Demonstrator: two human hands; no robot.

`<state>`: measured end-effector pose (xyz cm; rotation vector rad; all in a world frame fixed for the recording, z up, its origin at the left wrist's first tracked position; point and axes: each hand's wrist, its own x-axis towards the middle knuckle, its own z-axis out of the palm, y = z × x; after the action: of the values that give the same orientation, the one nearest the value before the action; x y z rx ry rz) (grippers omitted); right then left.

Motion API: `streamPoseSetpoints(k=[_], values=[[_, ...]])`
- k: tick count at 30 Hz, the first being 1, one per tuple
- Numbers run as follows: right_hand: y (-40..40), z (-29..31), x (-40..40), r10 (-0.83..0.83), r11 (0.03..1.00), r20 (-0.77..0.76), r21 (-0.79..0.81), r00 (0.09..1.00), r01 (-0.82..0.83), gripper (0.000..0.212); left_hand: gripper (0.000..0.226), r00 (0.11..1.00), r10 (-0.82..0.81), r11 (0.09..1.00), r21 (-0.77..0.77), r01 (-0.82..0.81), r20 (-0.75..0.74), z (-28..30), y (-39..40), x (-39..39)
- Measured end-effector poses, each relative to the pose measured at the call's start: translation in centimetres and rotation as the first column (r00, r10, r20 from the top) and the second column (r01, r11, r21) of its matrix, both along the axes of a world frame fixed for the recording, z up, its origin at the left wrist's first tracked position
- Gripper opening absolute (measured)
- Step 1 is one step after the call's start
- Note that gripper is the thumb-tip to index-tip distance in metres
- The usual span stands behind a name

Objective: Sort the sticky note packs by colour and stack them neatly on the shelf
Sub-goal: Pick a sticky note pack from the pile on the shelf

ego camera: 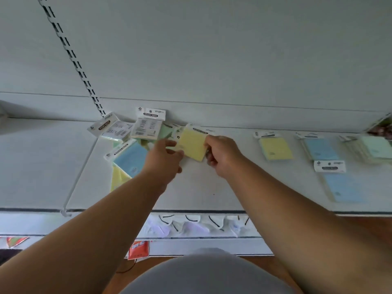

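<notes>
Sticky note packs lie on a white shelf (212, 187), seen from the head camera. Both hands are on one yellow pack (192, 145), lifted a little near the back of the shelf. The right hand (220, 155) pinches its right edge with curled fingers. The left hand (164, 158) touches its left side, and its fingers curl by the pack's lower corner.

To the left is a messy pile (131, 134) of packs in blue, green and yellow, some turned over with white labels showing. It lies just beside the left hand.

To the right, well apart from the hands, the packs are sorted. A yellow stack (275, 148) comes first, then a blue stack (320, 148), then a green stack (375, 148). One more blue pack (341, 185) lies in front of the blue stack, near the shelf's front edge.
</notes>
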<state>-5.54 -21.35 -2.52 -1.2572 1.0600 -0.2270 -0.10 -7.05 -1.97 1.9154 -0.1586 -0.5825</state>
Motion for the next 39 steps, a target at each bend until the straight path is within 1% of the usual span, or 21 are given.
streamPoseSetpoints(k=[2,3,5,7,9,11,13,16,18,21,23,25,28,31,34,36,39], values=[[-1.4,-0.6,-2.8,0.021,0.998,0.003,-0.056,1.0,-0.021,0.015,0.024,0.996,-0.081,0.997,0.01,0.082,-0.036,-0.4,-1.3,-1.7],[-2.2,-0.9,-4.1,0.018,0.994,-0.007,-0.109,1.0,-0.019,0.014,0.025,0.991,-0.118,0.993,0.007,0.119,-0.061,-0.7,-2.0,-2.6],[-3.9,-1.4,-6.5,0.022,0.96,-0.073,-0.276,0.997,-0.041,0.012,0.026,0.979,-0.182,0.983,0.014,0.184,-0.09,-1.0,-3.6,-4.6],[-5.6,-1.2,-8.4,0.029,0.88,-0.163,-0.464,0.986,-0.103,0.006,0.024,0.972,-0.219,0.974,0.043,0.223,-0.082,-1.1,-5.5,-6.3],[-7.5,-0.5,-9.9,0.031,0.774,-0.256,-0.605,0.966,-0.185,0.009,0.023,0.969,-0.24,0.968,0.066,0.243,-0.052,-1.1,-7.6,-7.6],[-9.6,0.5,-11.1,0.021,0.665,-0.327,-0.701,0.945,-0.257,0.012,0.022,0.965,-0.258,0.964,0.062,0.26,-0.035,-0.8,-9.9,-8.7],[-11.9,1.4,-11.9,0.0,0.595,-0.353,-0.752,0.936,-0.284,0.01,0.021,0.961,-0.277,0.958,0.072,0.277,-0.013,-0.4,-12.3,-9.6],[-15.7,1.8,-12.6,-0.025,0.542,-0.4,-0.775,0.916,-0.324,0.011,0.019,0.954,-0.295,0.95,0.119,0.288,0.053,-0.1,-15.9,-10.6],[-17.8,1.4,-12.6,-0.02,0.541,-0.439,-0.76,0.898,-0.359,0.015,0.018,0.944,-0.31,0.939,0.195,0.285,0.113,0.0,-17.8,-11.1],[-19.6,0.7,-12.4,0.012,0.539,-0.517,-0.718,0.856,-0.441,0.022,0.014,0.917,-0.337,0.903,0.348,0.251,0.212,-0.3,-19.6,-11.6],[-20.0,0.3,-12.4,0.057,0.538,-0.561,-0.679,0.826,-0.499,0.028,0.014,0.91,-0.345,0.881,0.413,0.23,0.23,-0.8,-20.2,-11.9],[-20.1,-0.2,-12.3,0.093,0.557,-0.564,-0.653,0.82,-0.513,0.035,0.014,0.919,-0.322,0.882,0.426,0.204,0.227,-1.3,-20.6,-12.3],[-20.3,-0.6,-12.3,0.108,0.593,-0.524,-0.648,0.845,-0.477,0.039,0.015,0.929,-0.273,0.898,0.414,0.152,0.251,-1.6,-20.9,-12.6],[-20.3,-0.4,-12.2,0.095,0.591,-0.516,-0.659,0.851,-0.466,0.043,0.03,0.955,-0.216,0.932,0.334,0.14,0.202,-1.6,-20.8,-12.7],[-19.7,-0.4,-12.4,0.083,0.535,-0.552,-0.678,0.83,-0.504,0.042,0.04,0.959,-0.233,0.947,0.262,0.185,0.162,-1.7,-20.1,-12.9],[-18.9,-0.4,-12.4,0.061,0.515,-0.563,-0.69,0.824,-0.509,0.041,0.044,0.956,-0.261,0.95,0.21,0.23,0.132,-1.8,-19.4,-13.0],[-17.7,-0.3,-12.2,0.034,0.508,-0.579,-0.692,0.815,-0.513,0.04,0.048,0.952,-0.304,0.95,0.084,0.302,0.022,-1.7,-18.3,-13.1]])
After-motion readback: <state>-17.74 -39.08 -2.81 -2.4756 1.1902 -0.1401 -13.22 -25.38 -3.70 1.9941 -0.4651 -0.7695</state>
